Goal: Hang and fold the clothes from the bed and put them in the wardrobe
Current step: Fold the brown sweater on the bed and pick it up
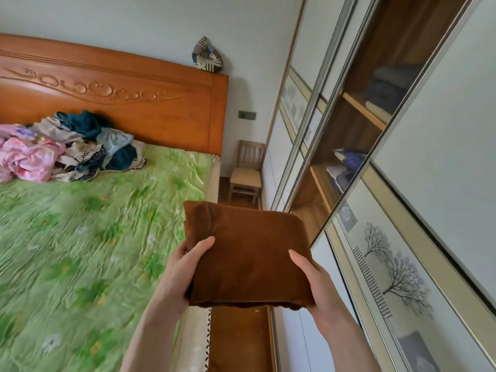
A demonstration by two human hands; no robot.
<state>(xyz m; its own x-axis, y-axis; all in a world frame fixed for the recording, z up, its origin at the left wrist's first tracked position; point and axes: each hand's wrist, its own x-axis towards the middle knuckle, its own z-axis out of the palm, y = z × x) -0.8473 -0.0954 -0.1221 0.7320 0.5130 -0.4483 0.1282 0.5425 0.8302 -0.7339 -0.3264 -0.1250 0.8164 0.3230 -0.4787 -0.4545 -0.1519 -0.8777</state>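
Note:
A folded brown garment (249, 253) is held flat in the air between the bed and the wardrobe. My left hand (179, 272) grips its left edge, thumb on top. My right hand (316, 285) grips its right edge, thumb on top and fingers hidden underneath. A pile of unfolded clothes (67, 149), pink, blue and white, lies on the green bedspread (80, 251) by the wooden headboard. To the right stands the wardrobe (357, 135) with its sliding door open, showing wooden shelves that carry folded dark clothes (386, 87) and blue items (346, 162).
A small wooden chair (247, 173) stands in the gap past the bed's corner. A patterned cushion (208, 56) sits on top of the headboard (120, 95). The wardrobe's sliding doors (429, 210) with tree prints run along the right. Brown wooden floor shows below the garment.

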